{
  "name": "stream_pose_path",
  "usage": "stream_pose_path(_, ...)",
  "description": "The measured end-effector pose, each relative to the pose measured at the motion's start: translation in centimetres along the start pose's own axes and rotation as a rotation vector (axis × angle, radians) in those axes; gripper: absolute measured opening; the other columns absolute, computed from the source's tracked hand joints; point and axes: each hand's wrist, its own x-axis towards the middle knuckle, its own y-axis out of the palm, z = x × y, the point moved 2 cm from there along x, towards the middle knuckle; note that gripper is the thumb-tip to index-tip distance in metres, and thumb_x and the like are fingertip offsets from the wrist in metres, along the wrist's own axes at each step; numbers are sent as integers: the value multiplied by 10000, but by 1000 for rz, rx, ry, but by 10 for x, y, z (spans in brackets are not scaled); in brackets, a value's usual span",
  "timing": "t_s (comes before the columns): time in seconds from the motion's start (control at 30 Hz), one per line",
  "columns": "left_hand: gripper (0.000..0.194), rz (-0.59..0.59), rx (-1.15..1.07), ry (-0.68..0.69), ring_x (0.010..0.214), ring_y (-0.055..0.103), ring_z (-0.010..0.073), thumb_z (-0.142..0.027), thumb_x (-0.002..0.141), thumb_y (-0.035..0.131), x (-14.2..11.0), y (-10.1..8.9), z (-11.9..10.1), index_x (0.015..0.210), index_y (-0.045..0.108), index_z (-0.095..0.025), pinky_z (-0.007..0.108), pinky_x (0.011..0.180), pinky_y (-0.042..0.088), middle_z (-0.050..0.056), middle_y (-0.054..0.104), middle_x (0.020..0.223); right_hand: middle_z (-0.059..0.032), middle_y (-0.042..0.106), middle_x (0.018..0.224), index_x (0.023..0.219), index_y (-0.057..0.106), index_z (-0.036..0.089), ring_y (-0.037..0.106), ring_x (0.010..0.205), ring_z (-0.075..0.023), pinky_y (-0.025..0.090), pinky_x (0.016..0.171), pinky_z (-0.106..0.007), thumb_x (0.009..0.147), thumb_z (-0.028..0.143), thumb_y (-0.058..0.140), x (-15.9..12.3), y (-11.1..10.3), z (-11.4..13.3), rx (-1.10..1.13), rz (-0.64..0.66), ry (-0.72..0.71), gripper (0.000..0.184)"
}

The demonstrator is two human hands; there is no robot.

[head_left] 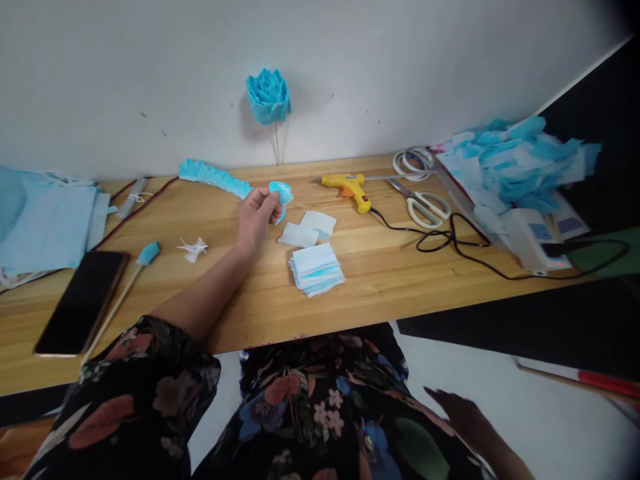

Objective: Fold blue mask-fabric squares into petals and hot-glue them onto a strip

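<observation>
My left hand pinches a curled blue petal of mask-like fabric just above the wooden table. Behind that hand a row of overlapping blue petals lies along the back. Two loose pale fabric squares lie to the right of the hand, and a stack of cut squares sits nearer the front edge. Away from the table, my right hand hangs low beside my lap, fingers stretched out and holding nothing visible.
A blue fabric rose on a stick stands at the wall. A yellow glue gun, scissors, tape rolls and a scrap pile occupy the right. Leftward are a phone, a blue-tipped stick and face masks.
</observation>
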Motion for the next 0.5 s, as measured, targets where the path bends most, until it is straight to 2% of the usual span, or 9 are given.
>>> stream_pose_path(0.1,375,51,31,14,471,456,64,-492,799,820,-3,4,-3,736,599,-195,204,478,375,-52,568,551,-37,837,859,801,825,342,810,797,-366,676,693,-467,865,641,612,10,-17,17,24,118,60,372)
stream_pose_path(0.17,394,92,52,29,488,458,63,-521,770,833,-5,7,-7,746,620,-190,206,500,379,-56,566,555,-56,831,875,806,816,293,807,824,-308,666,736,-402,936,571,588,32,-43,47,31,104,29,383)
stream_pose_path(0.2,401,114,65,34,504,468,65,-533,756,838,-7,9,-9,755,636,-187,209,516,387,-54,576,567,-61,823,867,813,813,282,798,806,-277,654,717,-364,951,534,594,46,-57,67,42,80,-49,361)
stream_pose_path(0.27,402,148,103,50,560,515,76,-543,739,842,-9,12,-13,779,668,-184,222,570,421,-39,627,629,-52,814,874,892,817,297,783,801,-243,634,703,-328,929,452,672,78,-79,113,69,20,-301,216)
stream_pose_path(0.33,385,172,140,67,641,574,94,-535,743,837,-12,13,-17,801,687,-185,237,641,459,-19,683,716,-37,817,958,1027,804,332,779,905,-241,630,792,-352,926,363,694,114,-90,156,58,-91,-522,152)
stream_pose_path(0.4,359,193,162,70,712,618,113,-516,761,825,-13,14,-19,821,697,-186,250,700,482,-1,717,787,-42,806,1112,1153,773,341,758,1050,-256,607,935,-416,946,312,668,151,-89,194,31,-186,-638,235)
stream_pose_path(0.5,324,244,179,50,737,639,127,-490,793,798,-14,14,-16,837,713,-181,261,720,494,14,730,803,-50,775,1243,1218,744,314,716,1163,-266,541,1059,-489,970,285,625,202,-77,240,2,-270,-774,277)
